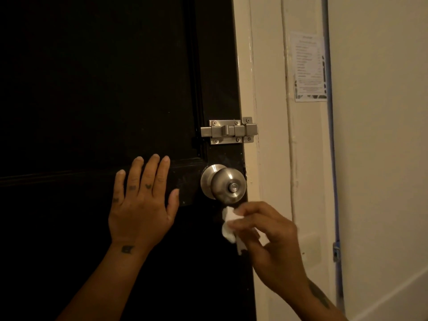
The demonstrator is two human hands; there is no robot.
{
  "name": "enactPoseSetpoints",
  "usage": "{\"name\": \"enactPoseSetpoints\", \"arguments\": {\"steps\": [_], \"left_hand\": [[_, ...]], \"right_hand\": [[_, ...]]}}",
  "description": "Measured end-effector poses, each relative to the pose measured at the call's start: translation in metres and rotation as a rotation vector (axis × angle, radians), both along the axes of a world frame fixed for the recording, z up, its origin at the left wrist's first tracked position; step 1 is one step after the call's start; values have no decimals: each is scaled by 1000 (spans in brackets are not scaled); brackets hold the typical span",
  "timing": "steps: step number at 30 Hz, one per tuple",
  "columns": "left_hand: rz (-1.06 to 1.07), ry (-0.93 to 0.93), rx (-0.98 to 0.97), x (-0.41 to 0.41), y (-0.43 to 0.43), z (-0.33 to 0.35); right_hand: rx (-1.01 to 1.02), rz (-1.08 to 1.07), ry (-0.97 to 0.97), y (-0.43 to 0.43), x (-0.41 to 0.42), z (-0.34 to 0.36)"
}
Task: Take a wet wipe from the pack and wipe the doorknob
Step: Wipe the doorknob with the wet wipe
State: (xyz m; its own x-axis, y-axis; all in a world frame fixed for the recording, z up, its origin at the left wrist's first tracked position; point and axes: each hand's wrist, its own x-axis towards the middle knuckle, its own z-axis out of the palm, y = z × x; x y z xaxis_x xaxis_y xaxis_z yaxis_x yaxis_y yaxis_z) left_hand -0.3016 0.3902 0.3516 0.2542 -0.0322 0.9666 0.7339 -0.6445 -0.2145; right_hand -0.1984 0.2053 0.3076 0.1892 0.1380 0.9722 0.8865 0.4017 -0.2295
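Slip risk: your right grip (pixel 268 232) pinched the wet wipe (pixel 228 224) by a small part only. A hard rub on rounded metal could, I judge, have dragged it out of your fingertips.
Missed areas: the wipe sat just under the doorknob (pixel 225 184), at or very near its underside. The top and the rear collar could have gone unwiped unless you worked all the way round.
Lock button: the knob had 1 button in its centre, and pressing across the face might have pushed it in.
Door movement: your left grip (pixel 141 205) lay spread and flat on the door (pixel 92 89), beside the knob and not touching it. Easing off could have let the door shift.
Wipe look: white, crumpled and bunched, not opened out.
Doorknob look: round, brushed silver, at the dark door's right edge, below the slide bolt (pixel 228 131).
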Motion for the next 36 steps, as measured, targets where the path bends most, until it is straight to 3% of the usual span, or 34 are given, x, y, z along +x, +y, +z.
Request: {"name": "enactPoseSetpoints", "arguments": {"steps": [7,14,22,26,32,36], "left_hand": [[10,12,-14,1,0,1],[7,12,-24,-1,-1,1],[5,2,-29,1,-1,1],[13,1,-23,0,0,0],[5,-3,-20,1,0,0],[11,9,-34,0,-1,1]], "right_hand": [[179,334,266,-17,10,49],[-19,-19,53,8,32,54],[-162,-95,29,4,21,44],[-124,-23,97,8,23,56],[37,-114,-43,2,20,45],[-19,-86,-68,11,21,61]]}}
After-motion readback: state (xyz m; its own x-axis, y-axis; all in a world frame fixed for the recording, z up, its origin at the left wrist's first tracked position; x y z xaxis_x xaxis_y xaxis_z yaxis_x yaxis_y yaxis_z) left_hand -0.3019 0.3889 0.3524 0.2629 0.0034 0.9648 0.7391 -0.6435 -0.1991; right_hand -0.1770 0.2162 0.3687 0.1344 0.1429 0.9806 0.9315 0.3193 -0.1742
